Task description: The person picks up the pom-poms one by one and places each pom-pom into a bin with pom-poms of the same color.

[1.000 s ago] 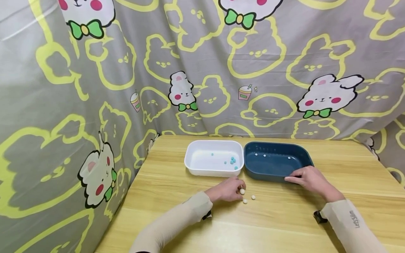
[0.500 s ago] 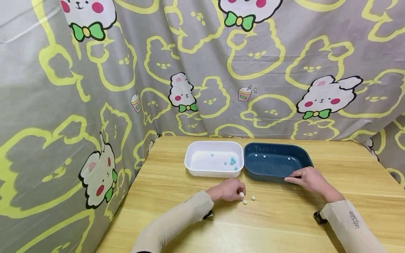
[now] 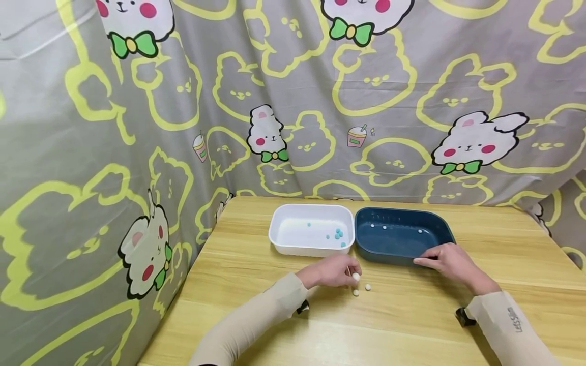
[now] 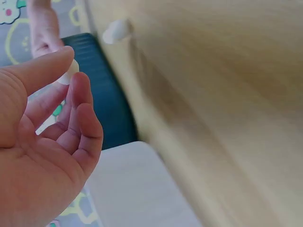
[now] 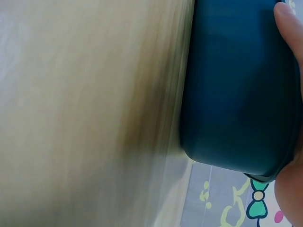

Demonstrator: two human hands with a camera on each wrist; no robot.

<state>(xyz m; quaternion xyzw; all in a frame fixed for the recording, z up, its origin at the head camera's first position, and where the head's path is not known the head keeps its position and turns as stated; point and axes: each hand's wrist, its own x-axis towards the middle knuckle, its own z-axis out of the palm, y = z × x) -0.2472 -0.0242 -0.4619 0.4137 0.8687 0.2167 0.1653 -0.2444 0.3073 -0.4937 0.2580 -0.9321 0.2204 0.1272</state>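
**Small round white ball (image 3: 356, 277) was pinched in the left hand (image 3: 336, 270)**

Thumb and fingertips grasped it near two other white balls (image 3: 368, 287) on the light wood-grain table (image 3: 389, 325). Beyond, the right hand (image 3: 450, 262) gripped the dark-blue rounded rectangular tub (image 3: 386, 258) by its rim, just beside a white rounded rectangular tub (image 3: 311, 251) containing small teal balls (image 3: 339, 234).

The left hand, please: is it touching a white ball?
Touching: the left wrist view shows the left hand pinching the white ball in its fingers.

Small white ball (image 3: 356, 277), pinched, near dark blue bin (image 3: 396, 245); bin upright, held
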